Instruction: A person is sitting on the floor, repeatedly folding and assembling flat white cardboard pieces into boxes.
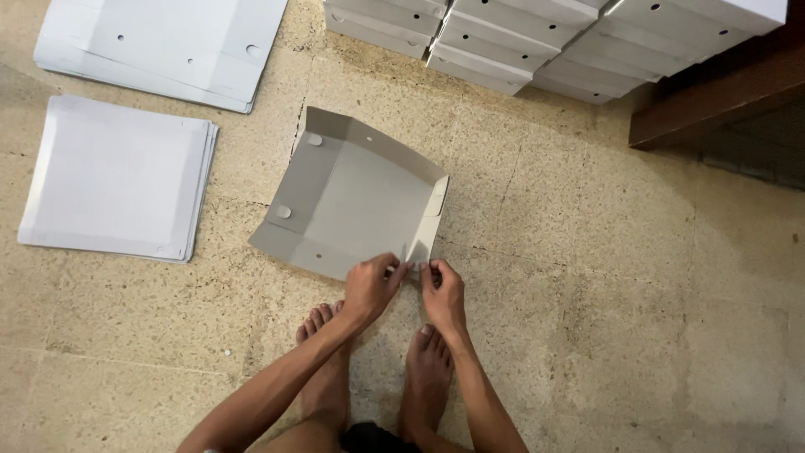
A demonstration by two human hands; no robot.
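while crouched barefoot on the speckled stone floor (587, 277), a person pinches the near corner of a half-folded grey cardboard box tray (348, 197) with left hand (369, 288) and right hand (442, 291) close together, apparently keeping the corner flap tucked; flat white cardboard sheets (113, 178) lie at left.

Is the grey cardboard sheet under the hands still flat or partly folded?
Partly folded: the cardboard sheet has raised side walls, and both hands, left and right, pinch its near corner.

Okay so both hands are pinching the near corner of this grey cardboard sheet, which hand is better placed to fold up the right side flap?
Right, probably. The right hand pinches the cardboard sheet at the raised right flap; the left hand sits on the near edge.
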